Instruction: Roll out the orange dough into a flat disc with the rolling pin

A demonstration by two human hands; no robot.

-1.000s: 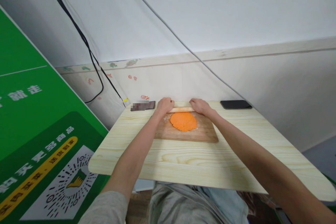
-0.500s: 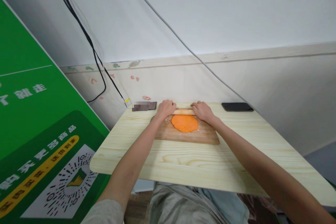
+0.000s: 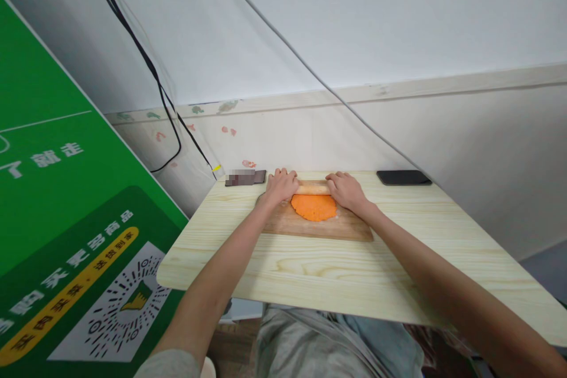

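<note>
A pale wooden rolling pin (image 3: pixel 312 189) lies crosswise over the far edge of a flat, roundish sheet of orange dough (image 3: pixel 314 208). My left hand (image 3: pixel 282 185) is closed over the pin's left end, and my right hand (image 3: pixel 346 190) over its right end, so both ends are hidden. Under the dough is a brown wooden cutting board (image 3: pixel 319 230), with whitish traces like flour beside the dough. The dough's near edge is uneven, and it sits around the middle of the board.
The board rests on a light wood-grain table (image 3: pixel 305 271) against the wall. A black phone (image 3: pixel 403 178) lies at the back right; a dark flat object (image 3: pixel 259 177), partly blurred out, lies at the back left. A green printed panel (image 3: pixel 80 212) stands left; cables hang along the wall.
The rolling pin, with both hands on it, has come slightly toward me, over the dough's far edge. My left fingers look a little more spread. The whole view has shifted slightly.
</note>
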